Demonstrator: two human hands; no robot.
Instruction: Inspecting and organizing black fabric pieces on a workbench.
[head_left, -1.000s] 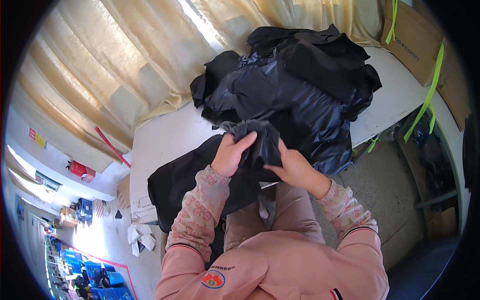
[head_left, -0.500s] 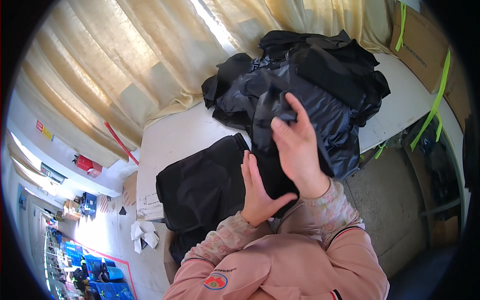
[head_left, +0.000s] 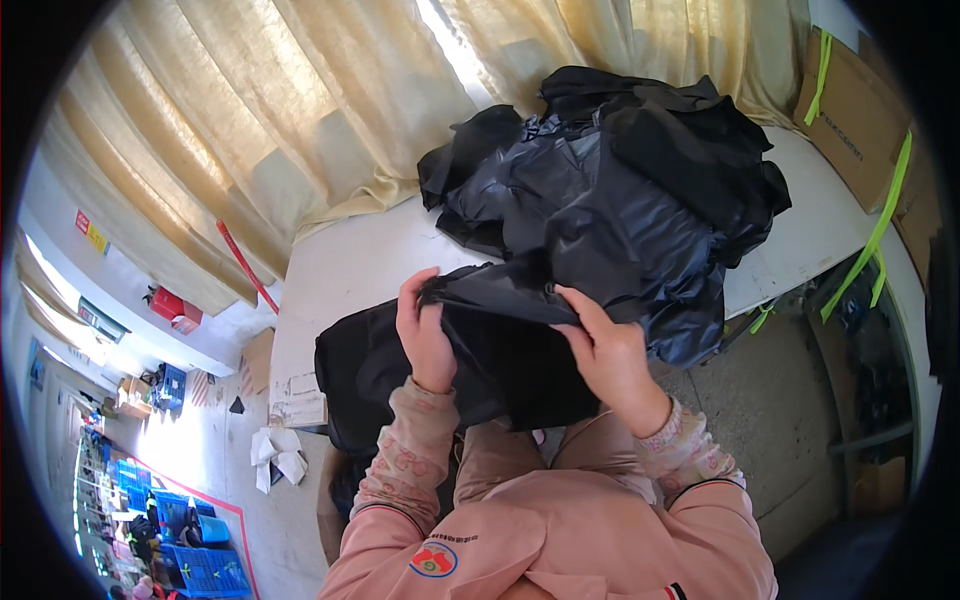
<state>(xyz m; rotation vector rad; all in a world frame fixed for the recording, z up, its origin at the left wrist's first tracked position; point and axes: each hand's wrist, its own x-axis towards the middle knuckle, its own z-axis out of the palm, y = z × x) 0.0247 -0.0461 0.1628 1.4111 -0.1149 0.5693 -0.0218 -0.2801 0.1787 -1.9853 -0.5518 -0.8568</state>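
Note:
A thin black fabric piece [head_left: 500,292] is stretched between my two hands above the table's near edge. My left hand [head_left: 426,340] pinches its left end, with the fingertips partly behind the cloth. The right end is gripped between the thumb and fingers of my right hand [head_left: 612,362]. Beneath them, flat black fabric [head_left: 360,375] lies at the table's front and hangs toward my lap. Just beyond my right hand rises a large crumpled heap of black fabric [head_left: 640,210], with a shiny side showing in places.
The white table [head_left: 340,262] runs along beige curtains [head_left: 220,130]. Cardboard boxes [head_left: 850,110] with yellow-green straps [head_left: 893,190] stand at the far right. White paper scraps [head_left: 278,458] lie on the floor at left, with blue crates [head_left: 200,570] farther off.
Both hands, earlier apart with fingers spread, have closed on the fabric piece. My left hand moved left and farther out; my right came nearer, and cloth now spans between them.

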